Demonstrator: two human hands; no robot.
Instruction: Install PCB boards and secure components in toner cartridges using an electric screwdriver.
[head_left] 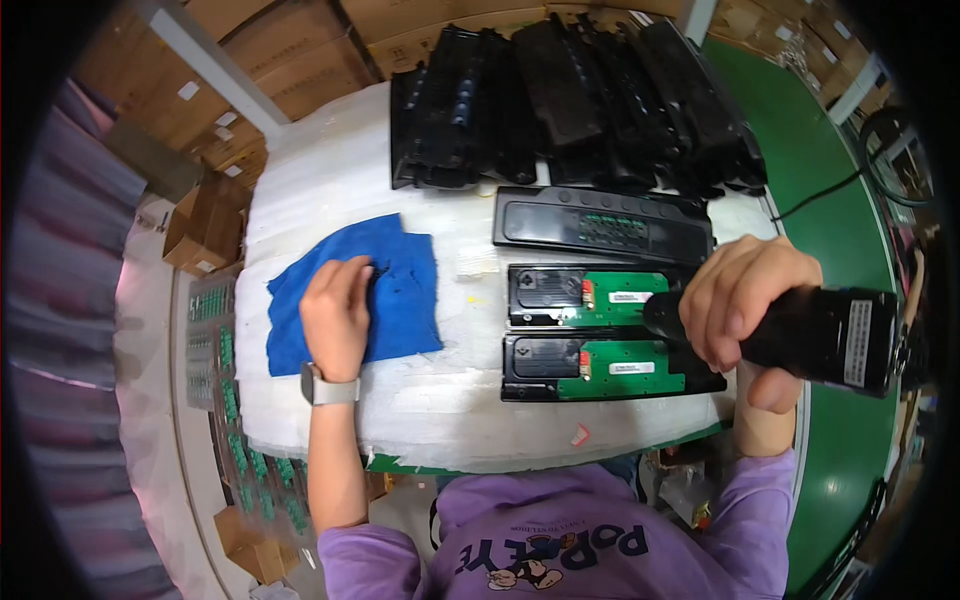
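Observation:
My left hand (338, 305), with a watch on its wrist, rests over a blue cloth (405, 325). Its fingertips are drawn together beside a small heap of dark bits (382, 272), likely screws; whatever they pinch is too small to make out. A black electric screwdriver (825, 335) lies in my right hand (745, 305), its tip pointing left over the upper open black housing (545, 290) and its green circuit board (625, 312). Directly below lies a second open housing (530, 365) with a similar green board (632, 370). My right hand hides the right ends of both.
A closed black panel with round buttons (600, 222) lies just beyond the open housings. Several black plastic housings (560, 100) are piled at the back of the white padded table (320, 165). A dark cable (825, 195) crosses the green surface (830, 430) at right. Trays of green boards (225, 370) stand at left.

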